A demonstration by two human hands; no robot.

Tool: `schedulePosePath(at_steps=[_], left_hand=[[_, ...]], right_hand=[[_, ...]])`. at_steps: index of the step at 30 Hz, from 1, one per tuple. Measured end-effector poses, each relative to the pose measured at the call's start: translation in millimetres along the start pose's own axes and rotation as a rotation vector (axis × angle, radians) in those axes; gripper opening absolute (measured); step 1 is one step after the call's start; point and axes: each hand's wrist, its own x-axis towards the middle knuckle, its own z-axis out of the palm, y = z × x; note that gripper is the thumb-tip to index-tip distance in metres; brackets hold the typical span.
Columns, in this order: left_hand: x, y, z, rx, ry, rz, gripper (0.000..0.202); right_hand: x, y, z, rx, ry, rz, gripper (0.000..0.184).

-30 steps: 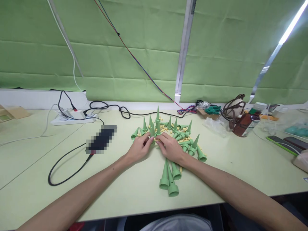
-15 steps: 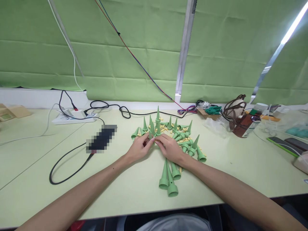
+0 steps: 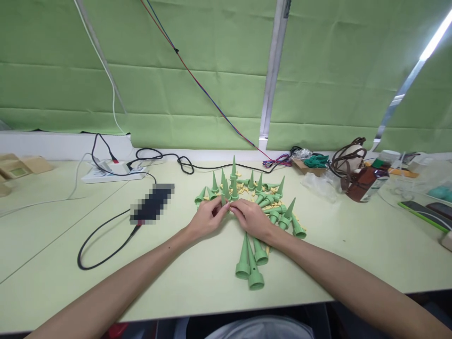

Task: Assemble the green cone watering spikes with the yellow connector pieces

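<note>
My left hand (image 3: 208,217) is closed, thumb and fingers pinched around a green plastic watering spike (image 3: 223,200) that is mostly hidden. Meeting it at the fingertips, my right hand (image 3: 251,218) is also closed in a pinch; whatever sits between its fingers is too small and covered to make out. Around both hands lie several more green cone-shaped spikes, some upright like the tall spike (image 3: 233,168), others on their sides. Small yellow plastic pieces (image 3: 244,190) are scattered among them. Close to my right forearm, spikes such as this one (image 3: 255,278) lie with their wide round ends toward me.
On the left, a dark pixelated device (image 3: 152,205) with a black cable lies near a white power strip (image 3: 113,175). To the right stand a red-brown bottle (image 3: 369,183), a clear plastic bag (image 3: 319,187) and phones (image 3: 422,214). A green curtain backs the table.
The view has shifted slightly, so everything appears a little further right. Both hands stay together at the fingertips, with only slight finger movement.
</note>
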Motion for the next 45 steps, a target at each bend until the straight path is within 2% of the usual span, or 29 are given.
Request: schedulePosePath(at_steps=[9,25,45], left_hand=[[0.2,3.4,-0.8,0.004,0.005,0.005,0.029],[1.3,4.2,1.8,0.013,0.075,0.000,0.030],[4.3,7.5,-0.3,0.056,0.088,0.005,0.036]], right_hand=[[1.3,1.4,-1.0,0.007,-0.002,0.006,0.017],[1.1,7.2,2.0,0.072,0.079,0.002,0.013],[4.0,7.0,-5.6,0.136,0.056,0.015,0.011]])
